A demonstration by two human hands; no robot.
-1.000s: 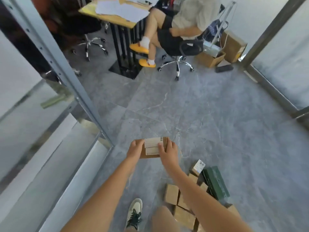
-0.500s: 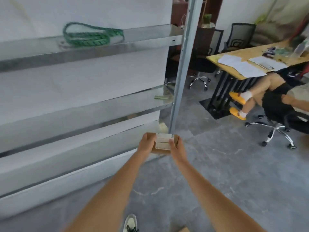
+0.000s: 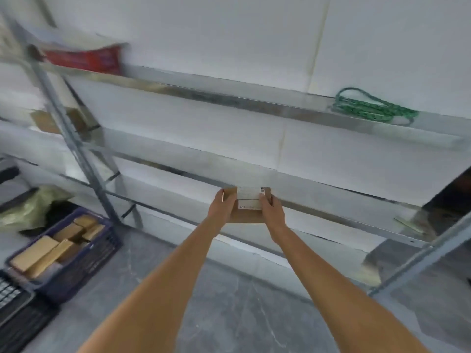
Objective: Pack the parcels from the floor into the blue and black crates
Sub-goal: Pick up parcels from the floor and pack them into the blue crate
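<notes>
**Small parcel carried in both hands, crates off to the left**

The parcel (image 3: 246, 207) is a small brown cardboard box with a white label across its top. It is held out in front of the person at arm's length, in the air before the metal shelving (image 3: 254, 103). The left hand (image 3: 221, 208) grips its left edge and the right hand (image 3: 272, 212) its right edge, fingers curled over the top on both sides.

It looks light — both arms are extended and the box sits level. The cardboard seems stiff enough to take a firm squeeze at the side walls, and its matte surface should not slip; the glossy label is the slicker part. Holding it at the two opposite edges, as now, looks the safest grip.

The blue crate (image 3: 84, 253) stands on the floor well to the left, already partly filled with similar boxes — the black crate (image 3: 20, 309) sits just in front of it.
</notes>
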